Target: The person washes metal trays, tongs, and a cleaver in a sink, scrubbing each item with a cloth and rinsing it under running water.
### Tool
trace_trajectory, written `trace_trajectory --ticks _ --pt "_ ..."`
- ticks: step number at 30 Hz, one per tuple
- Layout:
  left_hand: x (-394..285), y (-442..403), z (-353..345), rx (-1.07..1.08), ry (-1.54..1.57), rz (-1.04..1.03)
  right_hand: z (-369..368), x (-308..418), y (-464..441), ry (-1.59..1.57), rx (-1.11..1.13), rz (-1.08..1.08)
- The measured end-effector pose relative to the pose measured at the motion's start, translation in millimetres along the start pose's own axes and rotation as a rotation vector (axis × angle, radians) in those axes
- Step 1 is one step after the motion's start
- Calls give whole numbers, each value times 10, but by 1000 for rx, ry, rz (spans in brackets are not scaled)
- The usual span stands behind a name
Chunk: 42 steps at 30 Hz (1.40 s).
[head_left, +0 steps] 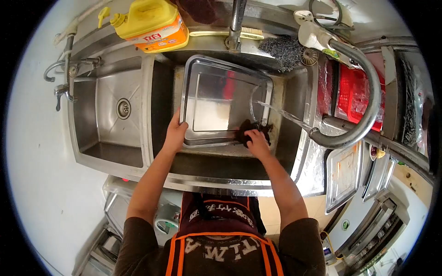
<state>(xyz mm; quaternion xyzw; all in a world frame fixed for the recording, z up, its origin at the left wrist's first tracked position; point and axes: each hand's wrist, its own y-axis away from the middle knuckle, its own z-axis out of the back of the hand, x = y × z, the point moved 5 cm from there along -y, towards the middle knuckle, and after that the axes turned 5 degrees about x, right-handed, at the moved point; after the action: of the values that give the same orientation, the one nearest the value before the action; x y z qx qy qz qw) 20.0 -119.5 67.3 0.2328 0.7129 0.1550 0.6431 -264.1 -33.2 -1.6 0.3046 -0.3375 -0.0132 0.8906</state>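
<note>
A rectangular steel tray (212,99) lies tilted over the right sink basin. Its left edge is gripped by my left hand (176,133), with the thumb on the rim. Near the tray's lower right corner, my right hand (257,141) presses a dark cloth or scrubber (248,131) against the metal; its fingers are curled on it. Water runs from the curved faucet (363,110) onto the tray's right side.
To the left is a second basin (117,131) with a drain. A yellow jug (154,25), a long brush (209,33) and steel wool (282,50) sit along the back ledge. At the right are a red basket (357,92) and another tray (343,172).
</note>
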Motion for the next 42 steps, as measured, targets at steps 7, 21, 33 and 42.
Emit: trace_trajectory --ticks 7,21,33,42 --pt "-679 376 298 -26 -302 -159 43 -152 269 272 353 -304" --pt "-283 185 430 -133 -320 -82 522 -936 -417 -1236 -405 -41" --pt "780 -336 16 -118 -472 105 1566 61 670 -735 -591 -138" --pt "990 -455 -170 25 -400 258 1926 398 1227 -494 -562 -287"
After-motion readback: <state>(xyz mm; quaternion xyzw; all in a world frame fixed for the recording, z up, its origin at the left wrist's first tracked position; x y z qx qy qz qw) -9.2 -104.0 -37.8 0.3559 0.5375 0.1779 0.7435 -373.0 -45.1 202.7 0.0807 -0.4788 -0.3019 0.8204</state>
